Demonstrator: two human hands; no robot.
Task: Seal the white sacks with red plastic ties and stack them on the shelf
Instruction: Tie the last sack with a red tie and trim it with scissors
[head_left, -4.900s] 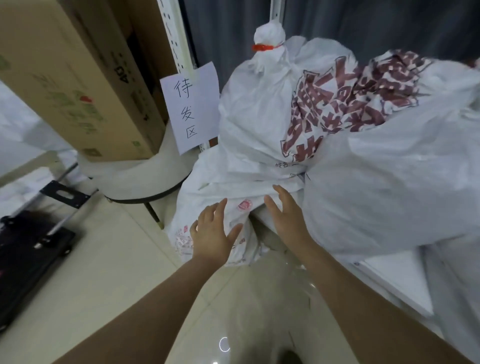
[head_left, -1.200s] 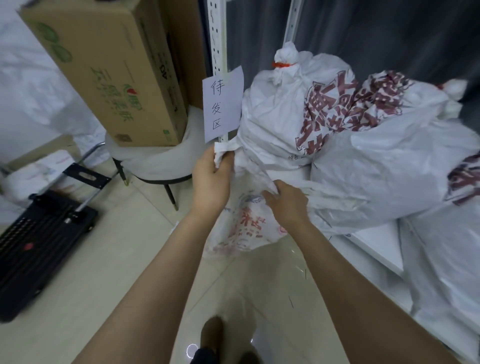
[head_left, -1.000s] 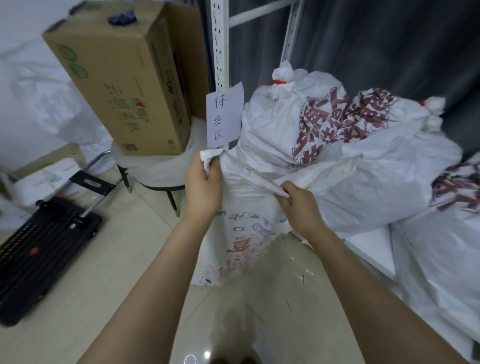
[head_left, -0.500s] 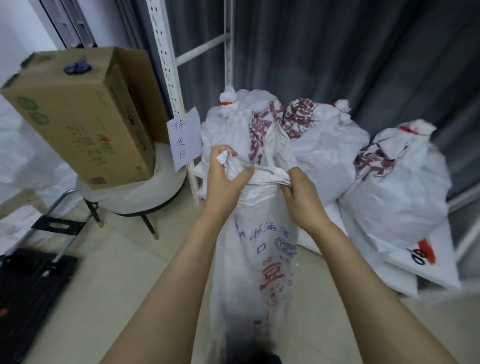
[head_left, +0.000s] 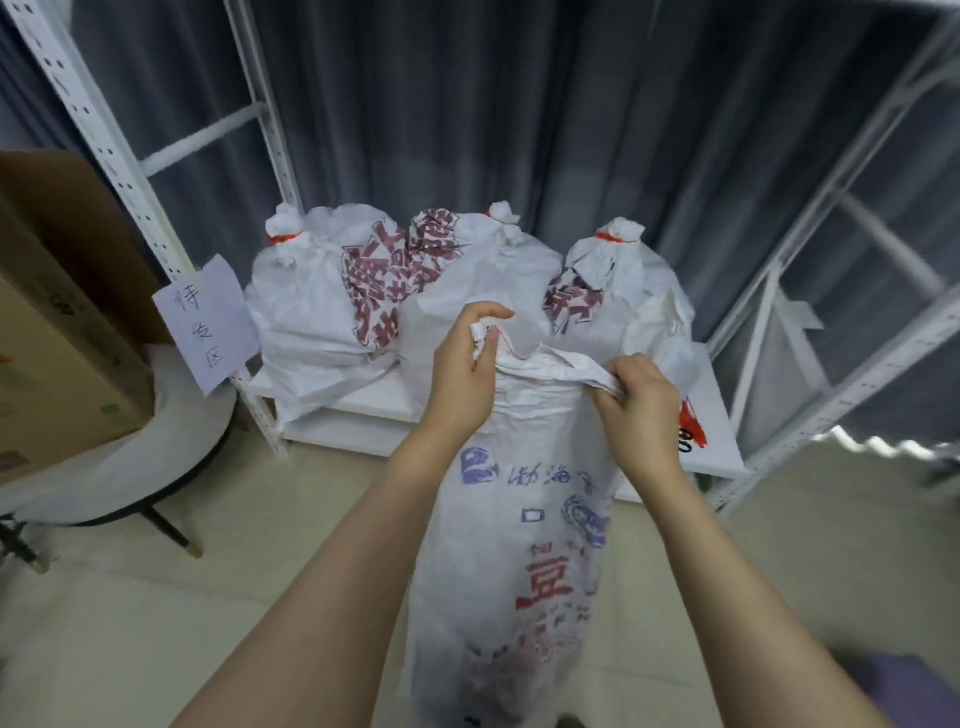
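Left hand, right hand — pinching sack rim.

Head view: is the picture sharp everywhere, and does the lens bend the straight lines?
Head view: the shelf posts lean and bow outward toward the edges, a wide-angle effect; the lower part of the held sack and the forearms look soft and blurred; the left hand, the right hand and the tied sacks are clearer; light is even, no strong glare.

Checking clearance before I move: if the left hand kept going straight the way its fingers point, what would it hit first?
Probably the tied sack on the shelf, just beyond the left hand; depth there is unclear.
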